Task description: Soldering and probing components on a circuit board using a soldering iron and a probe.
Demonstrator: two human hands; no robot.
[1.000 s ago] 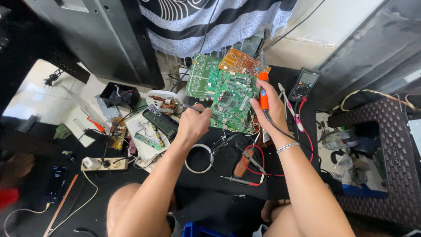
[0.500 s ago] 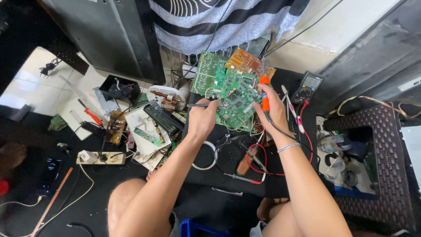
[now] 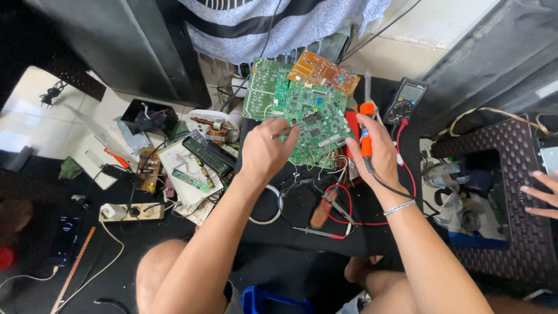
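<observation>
A green circuit board (image 3: 296,113) lies tilted on the dark counter (image 3: 302,232), with an orange-brown board (image 3: 322,71) overlapping its far edge. The left hand (image 3: 264,152) rests at the board's near left edge, its fingers pinching a thin metal tool (image 3: 286,131) whose tip lies on the board. The right hand (image 3: 378,152) sits just beside the board's right edge, fingers wrapped around an orange-handled soldering iron (image 3: 366,119) held upright, its cord trailing down past the wrist. A multimeter (image 3: 405,100) lies near, beyond that hand. Red and black probe leads (image 3: 334,212) and a white ring (image 3: 273,206) crowd the counter between the forearms. Loose parts pack the left side. At the right edge, another person's fingers (image 3: 540,192) rest on a dark woven stool (image 3: 511,192).
</observation>
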